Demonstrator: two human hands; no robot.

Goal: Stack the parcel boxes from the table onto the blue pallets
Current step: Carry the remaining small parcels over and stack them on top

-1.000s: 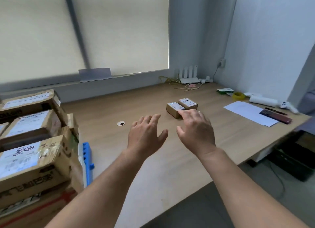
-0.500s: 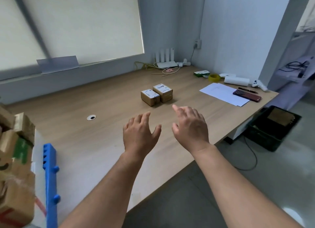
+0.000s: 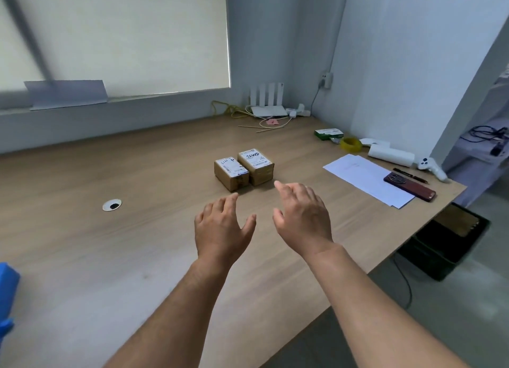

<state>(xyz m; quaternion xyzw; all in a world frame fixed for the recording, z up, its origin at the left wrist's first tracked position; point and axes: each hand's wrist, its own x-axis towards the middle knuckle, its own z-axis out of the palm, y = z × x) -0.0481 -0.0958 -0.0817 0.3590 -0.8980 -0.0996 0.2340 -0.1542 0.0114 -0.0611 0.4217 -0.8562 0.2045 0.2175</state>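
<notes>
Head view: looking down across a wooden table (image 3: 110, 257) toward a room corner.
Left hand (image 3: 220, 230): palm down above the table, fingers straight and slightly spread, thumb out toward 3 o'clock, holding nothing.
Right hand (image 3: 301, 216): just beside the left hand at its 3 o'clock, palm down, fingers straight and close together, aimed toward 11 o'clock, holding nothing; fingertips reaching farther forward than the left's.
Left parcel box (image 3: 230, 173): small brown carton with a white label, flat on the table at 12 o'clock from the left hand, near its fingertips but apart from them.
Right parcel box (image 3: 256, 165): same kind of carton, touching the left parcel box along one side and set a little farther back; at 11 o'clock from the right hand's fingertips, near, not touched.
Blue pallet (image 3: 7, 293): only a corner showing at the frame's 8 o'clock edge, well apart from both hands and both boxes.
Cable hole (image 3: 112, 205): round, white-rimmed, in the tabletop at 10 o'clock from the left hand.
Paper sheets (image 3: 363, 177): white, at 2 o'clock from the right hand, with a dark red phone (image 3: 409, 187) lying on their far corner.
Router (image 3: 268, 110): white, with upright antennas, at the table's back edge, 12 o'clock from the boxes.
Black crate (image 3: 446, 241): on the floor beside the table's right end, at 3 o'clock from the right hand.
</notes>
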